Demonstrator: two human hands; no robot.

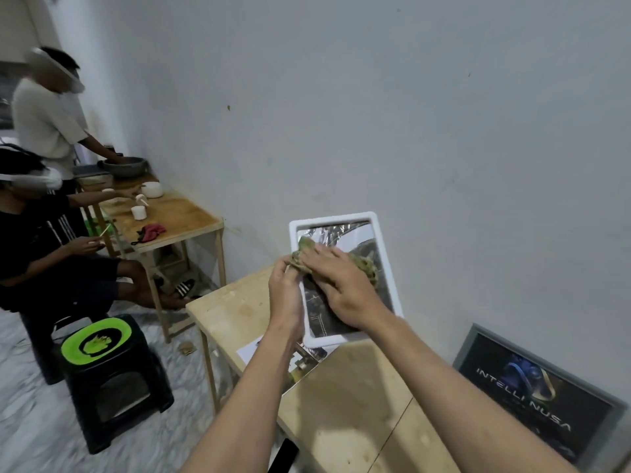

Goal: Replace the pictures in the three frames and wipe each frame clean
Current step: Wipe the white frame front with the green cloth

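Nearest the lens, two bare forearms reaching forward over a pale wooden worktop (345,404). At their far end, a white picture frame (377,254) tilted up, lower edge down by the worktop, apparently leaning toward the wall behind. Left hand (285,291) at the frame's left edge, fingers curled round that edge and a corner of a greenish patterned cloth (367,268): a narrow grip, holding both, as far as can be told. Right hand (336,285) spread flat, fingers straight, pressing the cloth onto the glass over a dark picture already in place.

Just under the frame, a loose printed sheet (300,361) lying flat on the worktop, partly hidden by the left forearm. Further right, a grey frame (543,397) with a dark printed picture propped against the wall, well apart from the white one. No third frame in view.

Off to the left, a black stool with a green top (97,339), a second wooden table (170,216) with cups, and two other people busy there.

Judged from this: white frame filled, wiping under way; state of the grey frame unclear, third frame unaccounted for, so a good part likely left.
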